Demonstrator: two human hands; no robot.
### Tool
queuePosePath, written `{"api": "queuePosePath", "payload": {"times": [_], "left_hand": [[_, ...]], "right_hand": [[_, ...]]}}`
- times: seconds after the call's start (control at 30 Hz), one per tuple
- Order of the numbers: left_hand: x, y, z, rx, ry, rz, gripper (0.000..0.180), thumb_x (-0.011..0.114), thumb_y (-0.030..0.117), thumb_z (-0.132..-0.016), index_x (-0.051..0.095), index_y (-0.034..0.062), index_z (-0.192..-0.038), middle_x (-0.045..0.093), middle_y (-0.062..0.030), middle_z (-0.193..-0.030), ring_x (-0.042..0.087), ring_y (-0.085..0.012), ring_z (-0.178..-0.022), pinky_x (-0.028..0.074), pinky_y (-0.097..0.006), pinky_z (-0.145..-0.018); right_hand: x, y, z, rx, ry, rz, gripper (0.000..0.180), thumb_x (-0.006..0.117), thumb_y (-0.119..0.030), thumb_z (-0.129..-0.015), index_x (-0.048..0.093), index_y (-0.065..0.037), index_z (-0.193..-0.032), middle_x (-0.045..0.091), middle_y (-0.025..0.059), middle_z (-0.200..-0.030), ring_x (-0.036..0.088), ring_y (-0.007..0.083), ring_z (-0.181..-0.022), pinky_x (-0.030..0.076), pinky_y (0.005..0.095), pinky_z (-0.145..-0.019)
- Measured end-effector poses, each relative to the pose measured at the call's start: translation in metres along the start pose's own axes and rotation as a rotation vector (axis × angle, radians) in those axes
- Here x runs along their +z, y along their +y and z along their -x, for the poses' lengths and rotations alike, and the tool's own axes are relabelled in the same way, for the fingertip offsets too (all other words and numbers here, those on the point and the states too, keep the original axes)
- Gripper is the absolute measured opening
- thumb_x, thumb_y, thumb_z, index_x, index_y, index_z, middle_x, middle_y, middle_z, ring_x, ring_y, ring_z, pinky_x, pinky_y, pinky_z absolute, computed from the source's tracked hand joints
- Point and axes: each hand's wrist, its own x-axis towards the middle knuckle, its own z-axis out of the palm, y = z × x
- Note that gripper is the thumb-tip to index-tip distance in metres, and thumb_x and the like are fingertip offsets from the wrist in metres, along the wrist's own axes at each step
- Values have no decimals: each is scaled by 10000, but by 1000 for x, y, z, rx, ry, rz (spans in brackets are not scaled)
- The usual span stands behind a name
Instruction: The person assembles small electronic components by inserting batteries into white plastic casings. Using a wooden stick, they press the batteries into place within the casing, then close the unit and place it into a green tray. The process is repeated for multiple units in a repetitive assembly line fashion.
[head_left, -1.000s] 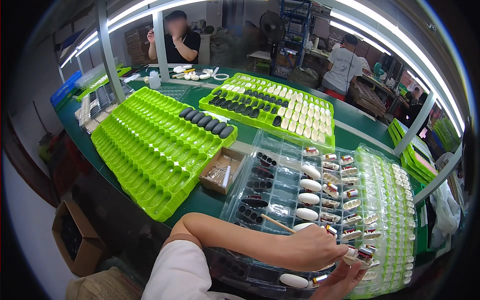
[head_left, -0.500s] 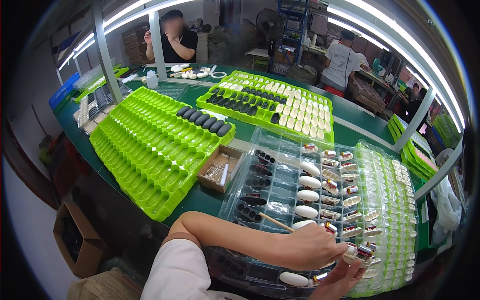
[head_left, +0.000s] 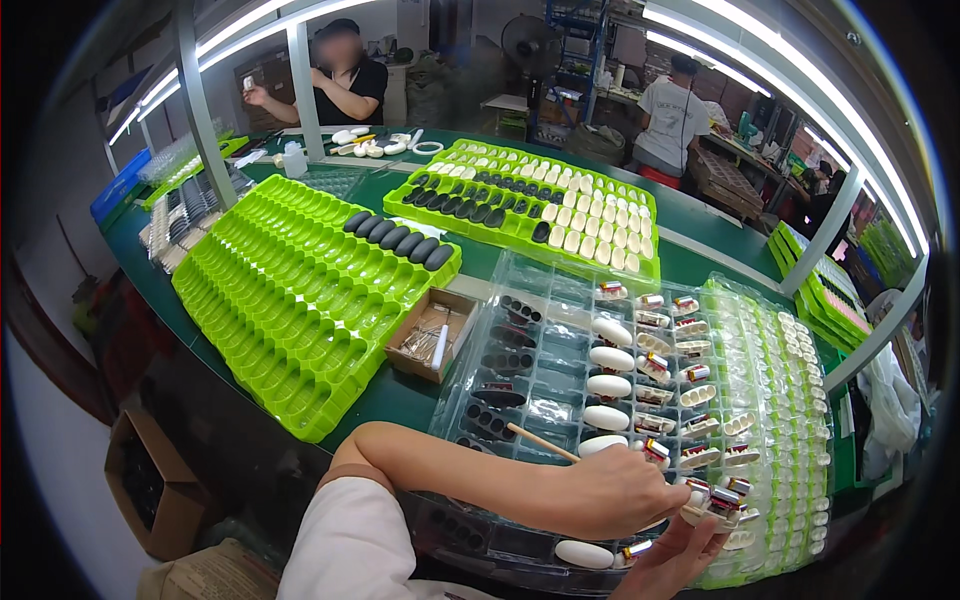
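My left hand point(head_left: 615, 492) is closed around a thin wooden stick point(head_left: 540, 441), whose back end points up and left; its working tip is hidden. The fingertips meet a small white oval shell point(head_left: 712, 513) carrying shiny red and silver cylinders point(head_left: 727, 494). From below, my right hand point(head_left: 685, 556) grips that shell between thumb and fingers. Both hands are over a clear compartment tray point(head_left: 556, 385). In its columns lie white oval covers point(head_left: 608, 386), open white shells with similar cylinders point(head_left: 653, 366), and dark shells point(head_left: 491, 421).
Left of the tray stand a small cardboard box point(head_left: 440, 318) of thin metal pieces and a green moulded tray point(head_left: 290, 310) with a row of black ovals. Behind is another green tray point(head_left: 648, 262) of white and black pieces. Metal posts point(head_left: 305, 90) rise from the bench. Two people are farther back.
My hands keep nearly the same pose on the shell, while the whole view has shifted slightly. The person across the bench has moved a hand outward, holding something small and pale.
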Motion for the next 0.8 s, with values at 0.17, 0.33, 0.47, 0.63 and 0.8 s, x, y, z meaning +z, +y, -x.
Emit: {"api": "queuePosePath", "payload": {"times": [0.17, 0.33, 0.47, 0.63, 0.8], "left_hand": [[-4, 2, -2, -24, -40, 57, 108, 500, 100, -713, 487, 13, -775, 523, -120, -516, 549, -295, -486, 388, -393, -407], [3, -1, -1, 0, -2, 19, 150, 467, 181, -793, 435, 39, -759, 509, -107, -516, 519, -285, -445, 359, -386, -377], [5, -2, -1, -3, -5, 2, 199, 450, 222, -832, 408, 50, -741, 503, -99, -515, 507, -280, -425, 348, -379, -363], [5, -3, 0, 9, 11, -24, 194, 457, 214, -822, 409, 49, -735, 502, -94, -510, 510, -271, -424, 350, -372, -360], [-5, 2, -2, -21, -48, 37, 112, 515, 99, -690, 463, 8, -727, 530, -120, -517, 556, -299, -481, 398, -393, -410]], "right_hand": [[-3, 0, -1, 1, -5, -7, 501, 586, -212, -789, 324, -13, -1167, 447, 116, -1104, 491, 187, -1010, 443, 285, -861], [4, -4, -1, -44, -57, -38, 232, 625, -211, -764, 490, -41, -848, 577, 57, -756, 575, 145, -685, 494, 247, -629], [-3, 0, -2, -28, -50, -1, 321, 611, -218, -773, 434, -34, -968, 539, 77, -885, 552, 164, -790, 480, 259, -708], [-7, 5, -2, -22, -24, -31, 494, 590, -206, -786, 336, -14, -1164, 467, 114, -1090, 508, 178, -984, 455, 279, -825], [-1, 1, -2, -61, -104, -40, 479, 618, -181, -767, 371, -13, -1141, 481, 98, -1068, 515, 180, -950, 459, 282, -795]]}}
